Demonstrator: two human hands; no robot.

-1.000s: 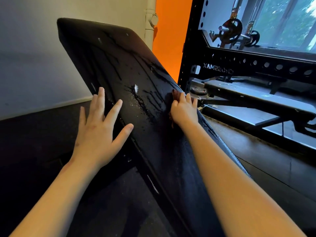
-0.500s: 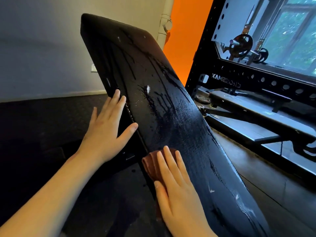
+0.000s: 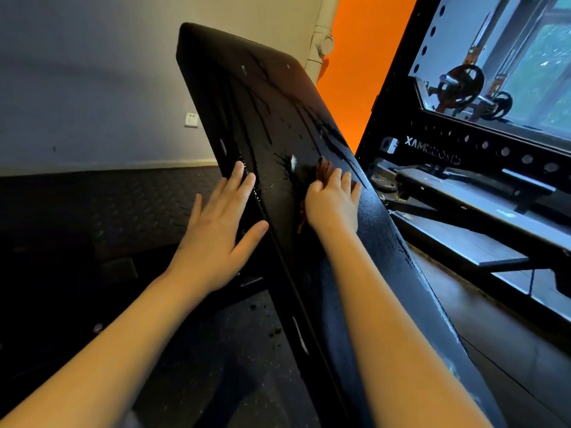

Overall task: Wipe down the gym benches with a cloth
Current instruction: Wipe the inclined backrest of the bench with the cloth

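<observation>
the black bench pad (image 3: pixel 222 75) stands steeply tilted, top end raised, and both long edges are free. wet streaks (image 3: pixel 262 112) run down its upper half. left of the pad lies open dark floor (image 3: pixel 123 205). right of the pad a black rack (image 3: pixel 432 143) stands close with a flat bench (image 3: pixel 457 193) inside it, so room is tighter on that side.

the left hand (image 3: pixel 216 230) lies flat against the pad's left edge, grip spread, fingers straight, thumb out, holding nothing. the right hand (image 3: pixel 332 205) is on the pad's face near its right edge, about halfway up. its grip is curled over a bunched brown cloth (image 3: pixel 324 168) and presses it to the wet surface. cloth shows above the fingertips and beside the wrist.

behind the pad's top are a white pipe (image 3: pixel 321 47) and an orange wall (image 3: pixel 355 72). a wall socket (image 3: pixel 191 119) sits left of the pad. a weight plate (image 3: pixel 463 78) shows beyond the rack.
</observation>
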